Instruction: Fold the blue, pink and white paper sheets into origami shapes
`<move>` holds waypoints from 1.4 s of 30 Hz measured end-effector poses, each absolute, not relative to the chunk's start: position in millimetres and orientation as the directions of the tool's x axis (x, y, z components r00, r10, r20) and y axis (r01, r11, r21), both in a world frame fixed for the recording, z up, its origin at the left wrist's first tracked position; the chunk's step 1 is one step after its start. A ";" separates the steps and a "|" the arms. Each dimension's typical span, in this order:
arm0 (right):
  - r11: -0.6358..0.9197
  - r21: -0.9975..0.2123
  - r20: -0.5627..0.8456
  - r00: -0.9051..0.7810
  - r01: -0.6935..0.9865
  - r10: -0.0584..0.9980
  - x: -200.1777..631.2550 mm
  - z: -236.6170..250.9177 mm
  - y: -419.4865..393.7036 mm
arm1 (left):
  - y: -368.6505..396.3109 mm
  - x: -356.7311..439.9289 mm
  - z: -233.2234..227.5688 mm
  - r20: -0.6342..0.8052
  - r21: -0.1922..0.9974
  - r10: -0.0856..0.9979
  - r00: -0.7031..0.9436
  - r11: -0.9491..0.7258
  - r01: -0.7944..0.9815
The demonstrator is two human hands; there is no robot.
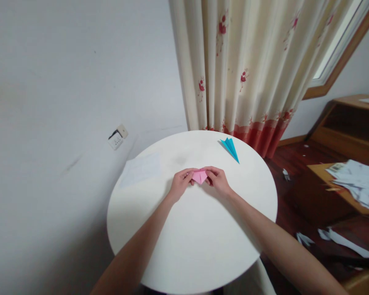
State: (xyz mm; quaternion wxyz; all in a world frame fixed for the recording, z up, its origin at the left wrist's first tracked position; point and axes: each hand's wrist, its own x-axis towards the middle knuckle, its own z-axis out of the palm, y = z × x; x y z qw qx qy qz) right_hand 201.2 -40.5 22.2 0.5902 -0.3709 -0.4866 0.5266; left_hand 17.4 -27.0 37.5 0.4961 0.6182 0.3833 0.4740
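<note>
Head view: I see my left hand [181, 184] and right hand [217, 180] pinching a small folded pink paper [199, 176] mid-surface [187, 246]; bare white room toward me, blue paper plane [230, 148] beyond it.

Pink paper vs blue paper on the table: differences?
The pink paper is pinched between the left hand and right hand; the blue paper lies untouched, farther back near the curtain. Pink is short and blunt; blue is a long, narrow dart. Both are folded and sit on the white table.
</note>
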 end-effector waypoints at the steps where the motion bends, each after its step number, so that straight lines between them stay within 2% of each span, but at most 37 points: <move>1: 0.174 -0.944 0.191 -0.033 -0.281 0.981 201.6 22.6 -41.3 | -26.2 15.3 36.4 0.204 0.978 0.936 0.287 -0.206 -0.023; 4: 0.203 -0.927 0.228 -0.044 -0.315 0.973 203.3 23.2 -42.9 | -24.7 11.3 33.2 0.184 0.983 0.917 0.355 -0.163 -0.088; 8: 0.249 -0.939 0.265 -0.036 -0.237 0.964 204.5 23.3 -42.2 | -26.2 12.4 35.1 0.181 0.981 0.924 0.338 -0.192 0.001; 12: 0.236 -0.954 0.242 -0.010 -0.187 0.970 203.1 21.0 -38.9 | -26.9 15.7 38.1 0.218 0.972 0.914 0.342 -0.233 0.005; 16: 0.296 -0.946 0.294 0.040 -0.132 0.955 201.7 17.3 -37.3 | -25.7 21.1 35.9 0.271 0.961 0.940 0.206 -0.277 0.001; 20: 0.343 -0.937 0.339 0.076 -0.057 0.938 200.5 16.5 -41.1 | -25.3 27.0 34.5 0.247 0.967 0.961 0.123 -0.237 -0.092; 25: 0.318 -0.945 0.321 -0.030 -0.070 0.947 194.7 23.1 -50.1 | -24.2 29.0 32.6 0.262 0.961 0.961 0.082 -0.253 -0.110; 31: 0.294 -0.955 0.296 -0.065 -0.039 0.953 188.3 23.9 -51.2 | -25.0 35.1 25.7 0.413 0.910 0.911 -0.006 -0.413 0.047; 36: 0.302 -0.943 0.312 -0.052 -0.143 0.949 183.2 23.1 -52.4 | -33.3 41.8 26.8 0.564 0.801 0.826 -0.009 -0.543 0.253; 39: 0.336 -0.926 0.353 -0.085 -0.172 0.932 180.8 25.0 -55.0 | -38.2 45.0 30.1 0.541 0.821 0.841 0.025 -0.534 0.205; 42: 0.358 -0.927 0.368 -0.094 -0.109 0.925 179.9 25.1 -56.5 | -41.1 47.1 32.7 0.484 0.866 0.875 0.004 -0.480 0.140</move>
